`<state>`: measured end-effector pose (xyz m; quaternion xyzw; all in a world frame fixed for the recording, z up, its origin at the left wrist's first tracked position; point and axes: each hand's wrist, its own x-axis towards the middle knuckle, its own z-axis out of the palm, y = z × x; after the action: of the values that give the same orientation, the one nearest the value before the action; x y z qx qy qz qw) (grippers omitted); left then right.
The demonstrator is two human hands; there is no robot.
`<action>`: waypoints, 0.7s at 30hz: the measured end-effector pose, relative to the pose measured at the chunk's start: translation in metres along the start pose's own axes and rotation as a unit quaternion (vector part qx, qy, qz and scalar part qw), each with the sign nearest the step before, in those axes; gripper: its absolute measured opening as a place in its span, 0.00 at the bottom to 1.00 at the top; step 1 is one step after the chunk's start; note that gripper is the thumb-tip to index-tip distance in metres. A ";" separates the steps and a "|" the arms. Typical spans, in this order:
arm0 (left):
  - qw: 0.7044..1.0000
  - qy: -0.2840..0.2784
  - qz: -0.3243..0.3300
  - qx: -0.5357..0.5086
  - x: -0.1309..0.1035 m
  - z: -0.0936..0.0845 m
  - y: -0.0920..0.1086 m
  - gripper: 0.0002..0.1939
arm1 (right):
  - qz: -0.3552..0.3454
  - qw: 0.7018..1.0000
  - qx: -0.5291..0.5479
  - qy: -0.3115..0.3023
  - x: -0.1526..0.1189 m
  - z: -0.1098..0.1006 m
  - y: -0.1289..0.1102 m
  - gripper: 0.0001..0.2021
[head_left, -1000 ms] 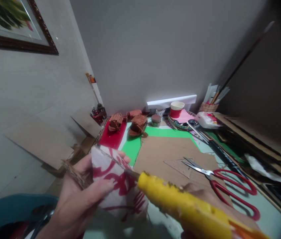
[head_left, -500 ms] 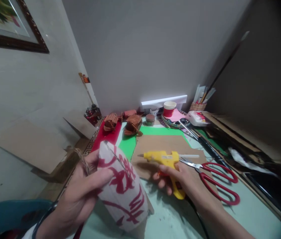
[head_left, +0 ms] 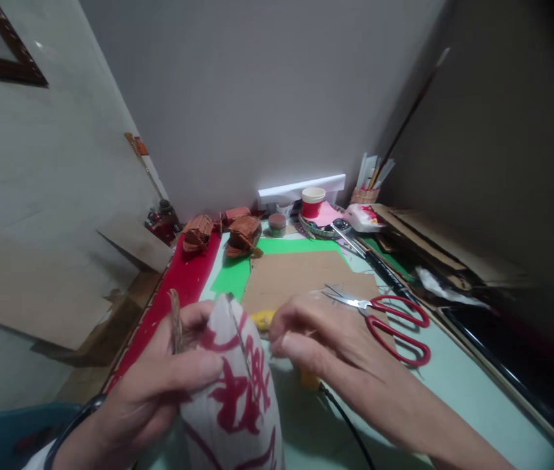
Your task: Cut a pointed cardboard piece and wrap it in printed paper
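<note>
A white paper piece with red brush writing stands tilted at the lower middle, held by my left hand, whose thumb presses on its face. A twisted brown cord shows at the fingers of that hand. My right hand is just right of the paper, thumb and fingers drawn together; what they hold, if anything, is too small to make out. Behind and below it lies a yellow glue gun, mostly hidden, with a black cable. Red-handled scissors rest partly open on brown cardboard.
Brown shell-like crafts stand at the back left by a red strip. A red and white cup, a small jar and a brush holder are at the back. Cardboard sheets lie at the right.
My right hand has let go of the glue gun, which now lies lower behind it, and has moved toward the paper with its fingers drawn together. The whole view has shifted slightly.
</note>
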<state>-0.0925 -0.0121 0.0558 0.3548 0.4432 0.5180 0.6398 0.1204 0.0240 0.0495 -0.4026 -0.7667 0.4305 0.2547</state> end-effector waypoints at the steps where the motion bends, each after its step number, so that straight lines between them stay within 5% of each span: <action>1: 0.999 -0.028 -0.013 -0.008 0.001 0.003 0.000 0.11 | -0.019 0.999 0.047 -0.020 -0.001 0.001 -0.007 0.15; 5: 0.994 -0.084 -0.061 -0.030 0.005 0.011 -0.002 0.14 | -0.044 0.982 0.184 -0.019 -0.003 0.009 -0.017 0.17; 13: 0.989 -0.006 0.014 0.145 0.009 0.017 -0.007 0.26 | 0.019 0.928 0.370 -0.033 -0.006 0.023 -0.001 0.14; 21: 0.964 0.018 0.012 0.266 0.007 0.028 -0.006 0.18 | 0.034 0.911 0.410 -0.010 -0.008 0.018 0.003 0.17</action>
<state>-0.0636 -0.0066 0.0591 0.5080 0.5720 0.3951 0.5085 0.1127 0.0096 0.0371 -0.2841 -0.5114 0.7192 0.3749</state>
